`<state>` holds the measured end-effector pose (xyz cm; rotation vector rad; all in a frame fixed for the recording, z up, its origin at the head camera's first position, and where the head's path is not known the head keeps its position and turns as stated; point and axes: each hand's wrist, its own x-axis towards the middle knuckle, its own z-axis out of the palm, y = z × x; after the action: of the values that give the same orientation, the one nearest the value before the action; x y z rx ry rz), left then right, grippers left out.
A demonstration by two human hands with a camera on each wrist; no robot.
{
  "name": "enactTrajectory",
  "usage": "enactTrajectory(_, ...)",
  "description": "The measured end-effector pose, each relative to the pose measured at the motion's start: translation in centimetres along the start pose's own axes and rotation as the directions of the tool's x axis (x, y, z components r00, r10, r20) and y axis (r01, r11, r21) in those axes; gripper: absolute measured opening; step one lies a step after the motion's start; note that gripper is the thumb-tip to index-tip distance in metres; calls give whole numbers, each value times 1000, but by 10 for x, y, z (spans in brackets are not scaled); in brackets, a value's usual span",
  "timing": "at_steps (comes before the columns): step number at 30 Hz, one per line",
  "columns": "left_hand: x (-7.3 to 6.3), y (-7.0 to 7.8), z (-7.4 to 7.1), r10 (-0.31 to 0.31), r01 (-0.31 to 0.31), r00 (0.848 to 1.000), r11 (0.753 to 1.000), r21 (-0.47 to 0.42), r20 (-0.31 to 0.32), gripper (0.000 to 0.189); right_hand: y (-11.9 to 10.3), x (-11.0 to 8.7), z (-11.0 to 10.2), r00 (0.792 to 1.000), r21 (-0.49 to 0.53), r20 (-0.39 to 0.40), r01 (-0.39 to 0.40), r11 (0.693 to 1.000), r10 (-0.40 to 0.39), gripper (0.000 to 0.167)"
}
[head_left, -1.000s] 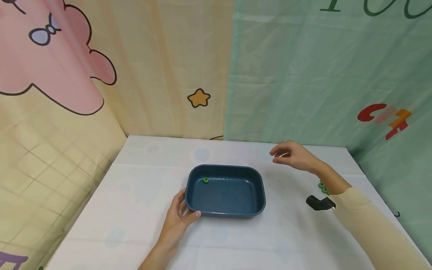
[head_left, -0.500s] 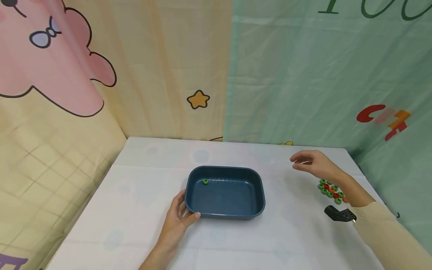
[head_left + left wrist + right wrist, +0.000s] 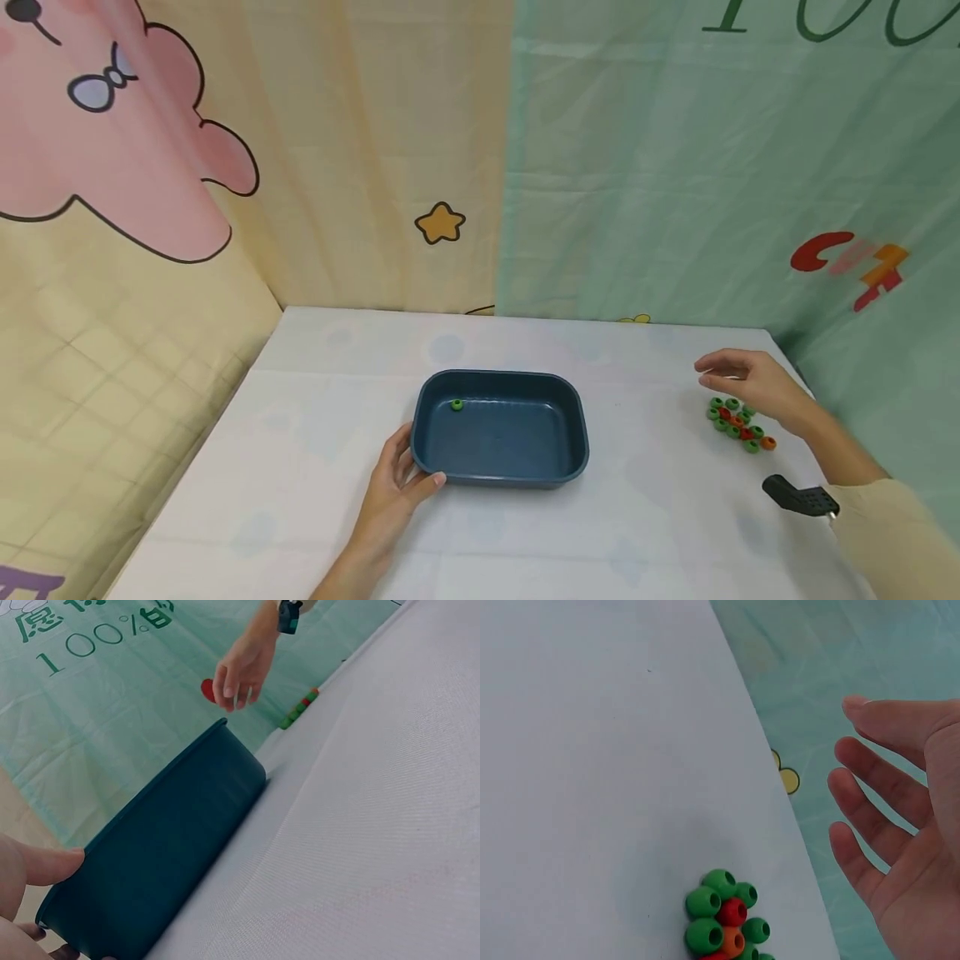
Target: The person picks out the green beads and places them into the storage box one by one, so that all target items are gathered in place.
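While L grip (image 3: 392, 498) clasps blue bin (image 3: 498, 446), beads (image 3: 738, 422) lie nr, below relaxed R grip (image 3: 752, 383).

Head looks down, sharing beads (image 3: 746, 434) with wrist views

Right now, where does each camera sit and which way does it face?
Head: on the head, facing forward-down at tray, beads, left hand, right hand.
Left wrist: on that wrist, facing the tray's side; both hands show.
Right wrist: on that wrist, facing the table; right hand only.
Both wrist views share beads and right hand.
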<state>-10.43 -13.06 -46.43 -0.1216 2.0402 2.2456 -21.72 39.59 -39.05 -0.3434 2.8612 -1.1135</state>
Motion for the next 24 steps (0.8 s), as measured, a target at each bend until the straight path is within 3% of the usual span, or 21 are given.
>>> enactTrajectory(8,1,-1,0,3,-3,1000,1000,-20,0,90,41,-27,-6,993,18,-106,-46,999,48,36)
enactTrajectory(15,0,0,0,15,-15,1000,999,-35,6,90,68,-49,-8,987,33,-113,-108,994,111,40)
enactTrajectory(20,0,0,0,25,-25,1000,999,-35,2,90,80,-59,-11,978,67,-70,-191,979,195,48)
enactTrajectory(24,0,0,0,23,-23,1000,999,-29,0,90,91,-68,-6,966,29,-55,-251,968,252,53)
